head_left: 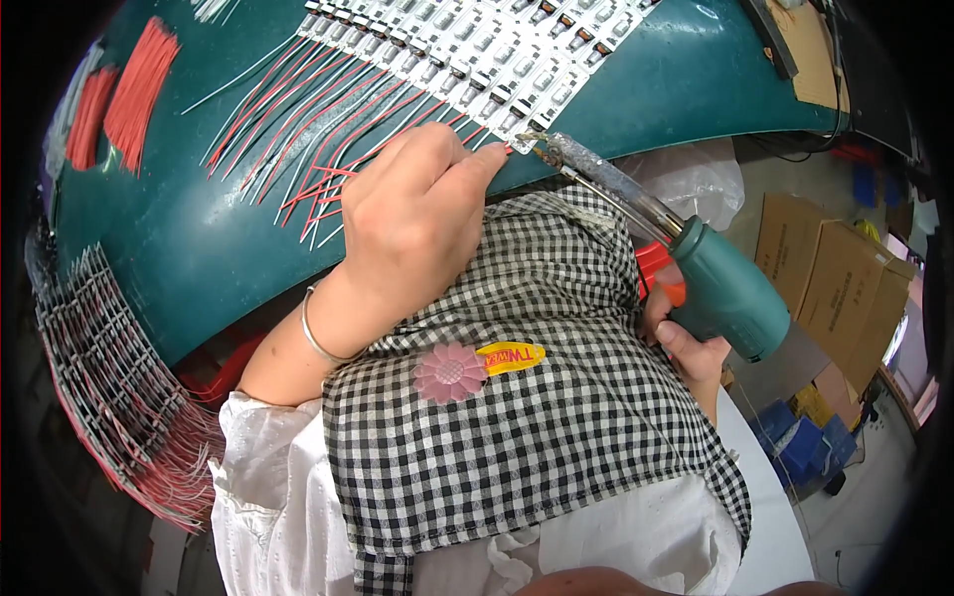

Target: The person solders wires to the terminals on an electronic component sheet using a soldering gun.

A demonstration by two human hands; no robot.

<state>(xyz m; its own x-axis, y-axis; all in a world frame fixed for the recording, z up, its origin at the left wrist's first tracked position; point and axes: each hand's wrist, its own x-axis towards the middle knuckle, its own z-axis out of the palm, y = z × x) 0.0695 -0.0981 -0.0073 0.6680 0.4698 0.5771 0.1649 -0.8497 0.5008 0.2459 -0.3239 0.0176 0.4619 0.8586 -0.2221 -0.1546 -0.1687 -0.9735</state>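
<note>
My left hand (412, 204) reaches over the table edge, thumb and fingers pinched on a thin red wire (509, 149) at the near corner of a white circuit board panel (527, 65). In my right hand (686, 348) is a green soldering gun (733, 288) with a red trigger. Its metal tip meets the panel's corner beside the red wire's end; whether it touches the wire is too small to tell. Rows of small components cover the panel. Several red and white wires (288, 129) fan out from its near edge, some passing behind my left hand.
Bundles of red wires (142, 94) lie on the green table (238, 253) at the far left. A stack of wired strips (119, 387) hangs by the left edge. Cardboard boxes (830, 273), blue bins (805, 447) and a clear plastic bag (696, 179) are at the right.
</note>
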